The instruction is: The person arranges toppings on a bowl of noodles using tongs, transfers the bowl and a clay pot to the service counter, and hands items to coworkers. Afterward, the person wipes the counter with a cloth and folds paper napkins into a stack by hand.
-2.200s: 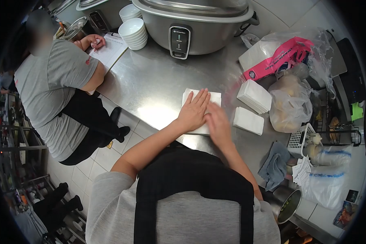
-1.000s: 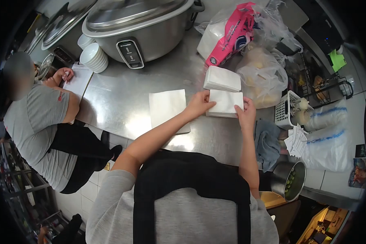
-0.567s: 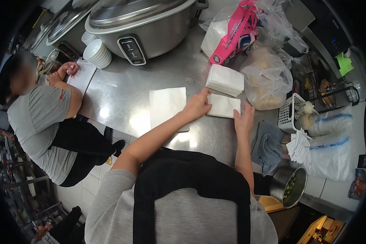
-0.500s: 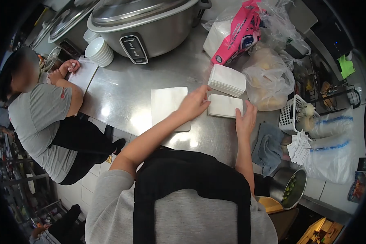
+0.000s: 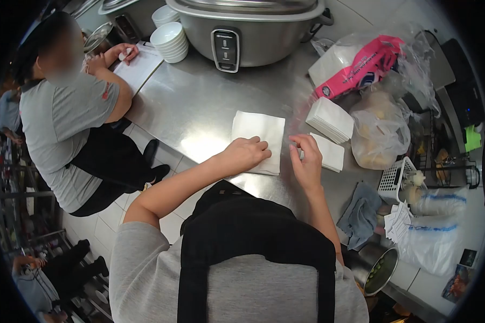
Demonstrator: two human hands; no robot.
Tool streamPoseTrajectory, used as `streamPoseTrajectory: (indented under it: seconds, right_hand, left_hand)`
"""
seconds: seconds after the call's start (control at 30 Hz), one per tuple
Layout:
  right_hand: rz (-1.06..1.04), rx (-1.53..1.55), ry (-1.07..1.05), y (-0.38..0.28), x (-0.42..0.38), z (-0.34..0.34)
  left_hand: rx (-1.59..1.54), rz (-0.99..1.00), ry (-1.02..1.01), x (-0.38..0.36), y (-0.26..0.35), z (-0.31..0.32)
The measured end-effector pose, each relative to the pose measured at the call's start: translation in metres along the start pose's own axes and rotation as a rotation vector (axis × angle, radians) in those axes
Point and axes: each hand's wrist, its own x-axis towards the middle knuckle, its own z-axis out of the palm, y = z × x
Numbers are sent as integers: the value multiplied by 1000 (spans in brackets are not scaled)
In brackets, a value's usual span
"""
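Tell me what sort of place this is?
Most likely a restaurant kitchen: a steel counter carries a large rice cooker, stacked white bowls and piles of folded napkins.

Rice cooker (image 5: 242, 27): top cut off by frame edge. My left hand (image 5: 246, 153) covers the near corner of the flat napkin (image 5: 257, 134); I can't tell if my right hand (image 5: 306, 161) pinches anything. Contents of the clear bag (image 5: 380, 134) unreadable. Pot (image 5: 380, 269) contents too small to tell
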Motion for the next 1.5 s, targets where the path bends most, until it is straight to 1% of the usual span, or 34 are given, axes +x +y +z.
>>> streamPoseTrajectory:
  seconds: [0.07, 0.1, 0.13, 0.17, 0.2, 0.27, 0.3, 0.37, 0.4, 0.43, 0.47, 0.5, 0.53, 0.57, 0.6, 0.63, 0.7, 0.73, 0.77, 0.8, 0.83, 0.87, 0.9, 0.93, 0.97, 1.03, 1.1, 1.3, 1.37, 1.43, 1.47, 1.5]
  right_hand:
    - [47, 44, -89, 1, 1, -4]
    - [43, 45, -92, 4, 0, -5]
    - [42, 13, -143, 9, -2, -6]
    - [42, -20, -192, 11, -4, -6]
    - [40, -22, -191, 9, -5, -3]
    - [-115, -63, -193, 2, -8, 6]
    - [-112, -65, -190, 1, -8, 12]
    - [-103, 82, -227, 4, -8, 25]
    - [-216, 30, -243, 19, -8, 32]
    - [-218, 31, -243, 16, -7, 32]
    - [-34, 155, -266, 11, -7, 33]
    - [152, 276, -288, 8, -6, 33]
    - [152, 276, -289, 8, -6, 34]
    - [198, 338, -287, 9, -7, 34]
    - [243, 399, -287, 11, -6, 35]
    - [244, 401, -294, 16, -7, 37]
    - [451, 627, -256, 30, -8, 47]
    - [450, 627, -265, 33, -6, 52]
    - [451, 597, -212, 34, -4, 56]
    - [453, 567, -156, 35, -2, 60]
    - [455, 564, -158, 37, 1, 63]
    - [455, 541, -115, 38, 5, 65]
    - [456, 520, -71, 40, 7, 68]
    - [458, 520, -71, 43, 10, 70]
    - [462, 486, -71, 46, 12, 73]
    - [468, 452, -68, 51, 16, 76]
    - [426, 278, -46, 55, 17, 78]
    - [456, 131, -58, 38, 27, 73]
    - [448, 117, -54, 45, 26, 76]
    - [440, 103, -51, 52, 26, 80]
    - [434, 49, -57, 55, 26, 82]
    - [428, -6, -62, 57, 26, 83]
  left_hand:
    - [5, 5, -10, 0, -3, -2]
    - [-77, -26, 8, 1, -6, -3]
    - [-159, -55, 26, 1, -9, -5]
    - [-158, -55, 29, 1, -14, -6]
    - [-269, -100, 2, 2, -20, -7]
    - [-443, -167, -73, 4, -29, -14]
    - [-443, -162, -74, 4, -32, -17]
    - [-495, -194, -139, 3, -37, -22]
    - [-494, -193, -138, -2, -40, -24]
    - [-580, -176, -98, -9, -43, -25]
    - [-667, -159, -56, -17, -47, -27]
    - [-666, -160, -54, -26, -50, -29]
    - [-733, -176, -93, -36, -51, -30]
    - [-801, -194, -133, -46, -52, -31]
    - [-779, -214, -129, -54, -52, -29]
    - [-781, -220, -127, -56, -49, -29]
    - [-679, -483, -58, -55, -41, -28]
    - [-749, -557, 60, -53, -40, -21]
    - [-751, -562, 64, -51, -43, -5]
    - [-906, -616, 203, -50, -46, 15]
    - [-1060, -668, 344, -47, -45, 17]
    - [-1063, -669, 343, -45, -45, 18]
    - [-976, -728, 320, -44, -47, 17]
    - [-887, -785, 297, -41, -46, 11]
    - [-887, -786, 296, -39, -44, 4]
    - [-671, -802, 294, -34, -39, -7]
    - [-632, -787, 294, -33, -41, -2]
    - [-521, -786, 315, -29, -40, 3]
    - [-508, -784, 331, -28, -41, 6]
    - [-432, -758, 372, -28, -42, 11]
    - [-433, -759, 372, -28, -43, 12]
    - [-371, -761, 315, -28, -44, 12]
